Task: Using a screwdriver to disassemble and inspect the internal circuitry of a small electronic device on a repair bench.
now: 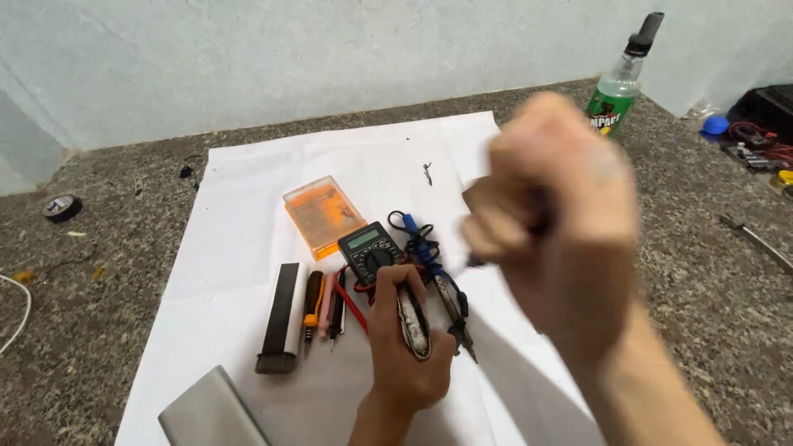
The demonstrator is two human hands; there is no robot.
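Both hands are bare: the left hand (pixel 402 343) and right hand (pixel 555 216) show no gloves, rings or sleeves.

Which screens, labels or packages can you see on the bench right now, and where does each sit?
Multimeter: black, rectangular, small grey screen at its top, mid-sheet just above the left hand.
Plastic case: flat orange translucent box, up-left of the multimeter.
Spray bottle: clear with green liquid, green label, dark nozzle, at the far right by the wall.

green-labelled bottle (pixel 618 91) far right; grey multimeter screen (pixel 363 239) centre.
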